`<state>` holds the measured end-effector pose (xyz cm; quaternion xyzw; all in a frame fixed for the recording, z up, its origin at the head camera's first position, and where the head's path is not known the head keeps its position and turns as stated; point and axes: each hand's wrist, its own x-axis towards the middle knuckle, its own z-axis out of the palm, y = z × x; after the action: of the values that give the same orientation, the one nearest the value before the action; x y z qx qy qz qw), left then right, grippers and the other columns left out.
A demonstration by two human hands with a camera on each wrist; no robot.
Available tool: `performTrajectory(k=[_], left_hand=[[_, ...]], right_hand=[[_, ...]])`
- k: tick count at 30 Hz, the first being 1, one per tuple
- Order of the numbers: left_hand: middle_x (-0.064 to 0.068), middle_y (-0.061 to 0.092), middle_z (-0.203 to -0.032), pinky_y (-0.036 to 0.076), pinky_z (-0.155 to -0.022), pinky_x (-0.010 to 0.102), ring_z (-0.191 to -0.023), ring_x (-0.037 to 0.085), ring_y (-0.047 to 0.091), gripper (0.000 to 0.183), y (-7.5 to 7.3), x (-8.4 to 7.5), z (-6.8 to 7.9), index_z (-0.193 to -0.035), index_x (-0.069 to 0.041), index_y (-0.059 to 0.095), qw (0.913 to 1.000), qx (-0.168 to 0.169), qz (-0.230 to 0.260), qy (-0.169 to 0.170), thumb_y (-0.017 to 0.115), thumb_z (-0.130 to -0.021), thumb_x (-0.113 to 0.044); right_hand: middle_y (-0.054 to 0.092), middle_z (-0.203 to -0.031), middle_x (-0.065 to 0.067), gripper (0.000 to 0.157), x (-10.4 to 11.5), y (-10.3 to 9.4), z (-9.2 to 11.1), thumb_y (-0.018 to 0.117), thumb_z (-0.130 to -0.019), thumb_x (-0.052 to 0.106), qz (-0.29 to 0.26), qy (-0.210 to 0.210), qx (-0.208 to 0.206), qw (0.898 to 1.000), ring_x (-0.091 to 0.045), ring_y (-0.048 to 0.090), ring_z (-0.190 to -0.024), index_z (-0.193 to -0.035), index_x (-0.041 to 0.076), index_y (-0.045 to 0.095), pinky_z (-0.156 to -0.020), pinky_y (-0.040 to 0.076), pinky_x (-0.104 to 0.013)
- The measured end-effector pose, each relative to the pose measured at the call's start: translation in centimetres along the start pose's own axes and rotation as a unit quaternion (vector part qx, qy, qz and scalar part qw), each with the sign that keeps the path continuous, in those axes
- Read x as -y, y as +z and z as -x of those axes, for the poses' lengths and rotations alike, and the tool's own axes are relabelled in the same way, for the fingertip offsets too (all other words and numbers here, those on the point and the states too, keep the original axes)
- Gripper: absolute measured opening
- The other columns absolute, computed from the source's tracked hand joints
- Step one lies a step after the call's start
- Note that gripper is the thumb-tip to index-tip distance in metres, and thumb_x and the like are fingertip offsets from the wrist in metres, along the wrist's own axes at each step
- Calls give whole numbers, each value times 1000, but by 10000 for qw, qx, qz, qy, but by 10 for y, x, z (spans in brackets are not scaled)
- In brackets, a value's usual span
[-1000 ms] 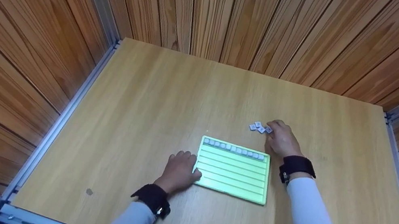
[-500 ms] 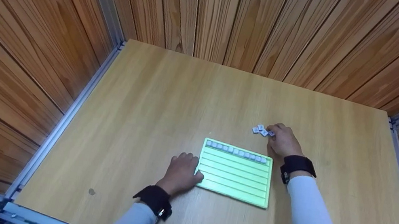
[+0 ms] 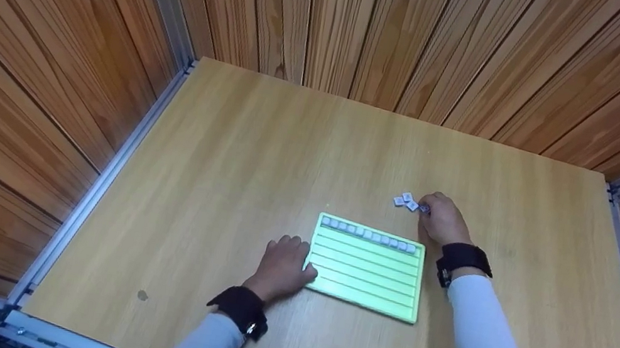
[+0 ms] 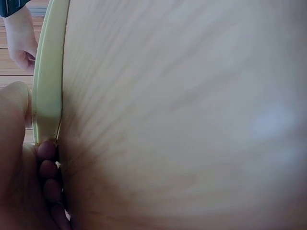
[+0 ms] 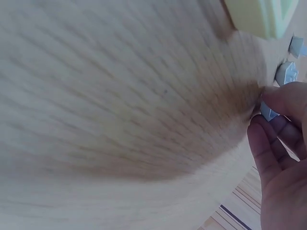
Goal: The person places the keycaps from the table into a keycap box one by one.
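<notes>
The wood-panelled walls [image 3: 337, 19] box in the far edge and sides of the tabletop [image 3: 237, 155], which gives me a flat, open bed for the work. On it, within reach of both hands, lies the green tray [image 3: 364, 273], flat and turned slightly; its parallel ridges divide it into lanes, which I take to be there to keep small pieces in line.

The left hand [image 3: 282, 266] has the tray's left edge near the close corner: thumb over the rim, fingers bunched against the outer side. I read that as a brace, so the tray won't slide, and it leaves the lanes uncovered from above. The right hand [image 3: 446, 220] is down on the tabletop beyond the tray's far right corner, its fingers gripping one small piece.

In the farthest lane sits a row of tiles [image 3: 368, 234], side by side and reaching almost across; the ridge beside them probably keeps them straight. Three loose tiles [image 3: 406, 197] lie bunched on the tabletop past the tray, just left of the right hand, an easy pick-up spot, I'd judge.

Smallest is the single tile [image 5: 269, 113] pinched between thumb and fingertips. A fingertip hold suits something that small. Whether it touches the wood I can't tell, and its marking is too small to read.
</notes>
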<state>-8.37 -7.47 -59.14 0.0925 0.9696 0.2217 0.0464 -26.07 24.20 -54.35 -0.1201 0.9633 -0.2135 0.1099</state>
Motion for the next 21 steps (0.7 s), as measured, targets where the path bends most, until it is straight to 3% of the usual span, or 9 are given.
performTrajectory(k=[7, 13, 21], left_hand=[[-1, 43, -79, 31, -69, 36, -76, 20, 39, 18, -2, -1, 1, -80, -15, 50, 10000, 40, 35, -7, 56, -82, -32], [-1, 43, -80, 32, -70, 37, -78, 21, 40, 18, -2, -1, 1, -81, -15, 50, 10000, 80, -16, -10, 55, -83, -32], [-1, 44, -82, 31, -71, 37, -79, 21, 40, 19, 0, 0, 0, -84, -15, 52, 9999, 158, 8, -64, 55, -84, -34]], right_hand=[[59, -114, -18, 20, 1, -4, 9, 57, -99, 4, -139, -66, -217, 9996, -34, 58, -108, -117, -3, 64, -96, 47, -50], [59, -113, -16, 23, 4, -3, 20, 59, -100, 10, -330, -147, -432, 9984, -30, 55, -98, -118, -2, 63, -86, 47, -46], [57, -116, -15, 28, 10, -1, 36, 61, -97, 3, -699, -190, -508, 9961, -28, 56, -100, -124, -2, 59, -85, 47, -43]])
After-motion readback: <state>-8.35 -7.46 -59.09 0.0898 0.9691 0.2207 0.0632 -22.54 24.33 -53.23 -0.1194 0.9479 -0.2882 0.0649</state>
